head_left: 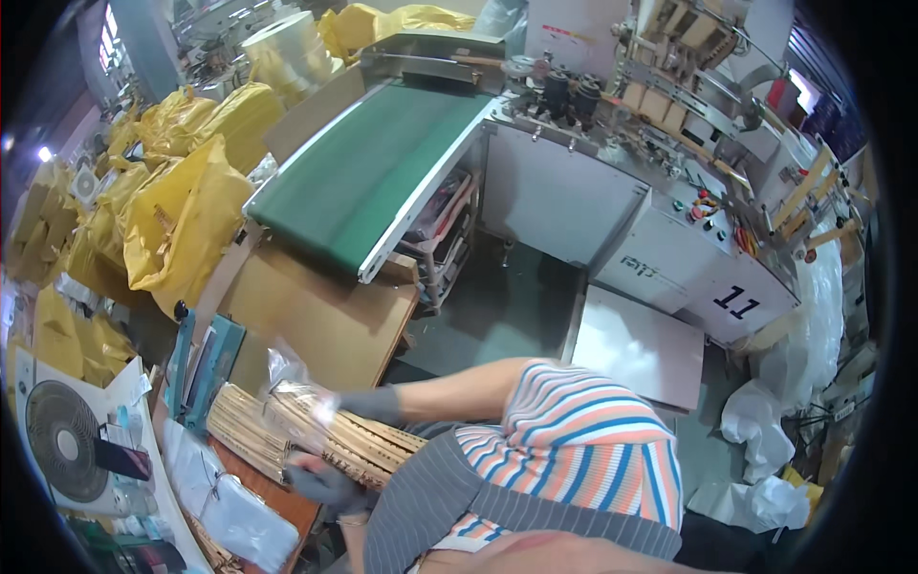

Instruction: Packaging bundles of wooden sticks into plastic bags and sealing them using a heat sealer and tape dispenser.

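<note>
A bundle of long thin brown sticks (368,452), possibly paper-wrapped chopsticks, lies slantwise before my body. My left hand (328,483), in a grey glove with bare fingertips, is closed against the bundle's lower side. Across the bundle's far end reaches my right hand (359,406), gloved alike and somewhat blurred. Its fingers are closed on a clear plastic bag (287,371) that covers that end. A second pack of the same sticks (247,421) rests just to the left, close to both hands. Flat clear plastic bags (239,521) are stacked on the brown board (304,507) below it.
A teal bench device (222,359), perhaps a bag sealer, stands beyond the packs. The green conveyor belt (382,163) slopes down to a tan board (316,311). Yellow sacks (182,215) crowd the left, above a fan (67,440). A white machine (564,191) stands right.
</note>
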`<state>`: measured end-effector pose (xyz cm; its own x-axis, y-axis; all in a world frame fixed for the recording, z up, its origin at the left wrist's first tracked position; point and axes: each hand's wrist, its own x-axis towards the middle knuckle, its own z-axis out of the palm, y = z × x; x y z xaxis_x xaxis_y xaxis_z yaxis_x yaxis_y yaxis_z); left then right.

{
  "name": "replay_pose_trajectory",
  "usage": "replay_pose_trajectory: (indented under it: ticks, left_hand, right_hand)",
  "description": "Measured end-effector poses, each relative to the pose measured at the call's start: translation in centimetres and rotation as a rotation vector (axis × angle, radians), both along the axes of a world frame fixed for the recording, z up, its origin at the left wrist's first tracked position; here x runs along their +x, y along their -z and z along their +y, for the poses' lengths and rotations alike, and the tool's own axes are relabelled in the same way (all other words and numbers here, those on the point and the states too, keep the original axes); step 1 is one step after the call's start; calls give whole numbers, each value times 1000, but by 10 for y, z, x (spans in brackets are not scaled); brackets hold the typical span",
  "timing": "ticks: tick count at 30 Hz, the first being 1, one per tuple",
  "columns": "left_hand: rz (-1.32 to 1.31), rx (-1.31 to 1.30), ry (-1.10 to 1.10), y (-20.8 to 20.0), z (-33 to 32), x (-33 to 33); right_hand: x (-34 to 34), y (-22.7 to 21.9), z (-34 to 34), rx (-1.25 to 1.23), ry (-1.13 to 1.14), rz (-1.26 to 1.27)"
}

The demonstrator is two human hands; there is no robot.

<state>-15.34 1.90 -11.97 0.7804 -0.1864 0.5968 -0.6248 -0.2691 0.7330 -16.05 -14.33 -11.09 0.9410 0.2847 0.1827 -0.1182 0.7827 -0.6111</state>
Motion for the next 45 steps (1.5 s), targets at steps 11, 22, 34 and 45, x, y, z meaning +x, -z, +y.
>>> replay_pose_trajectory:
  ticks: [11,22,34,45]
  left_hand:
    - [294,157,273,-46,-24,58]
    - [-198,525,30,-154,-26,176]
    - [0,271,95,-125,-38,190]
    - [-214,-103,-23,-168,5,156]
  right_hand:
    - [20,-22,-51,-1462,1027,-422]
    - [117,-152,-116,-1879,863,-468]
    - [147,-143,-151,-1713,532,-231]
    - [160,-137,-47,-1378,593,-647]
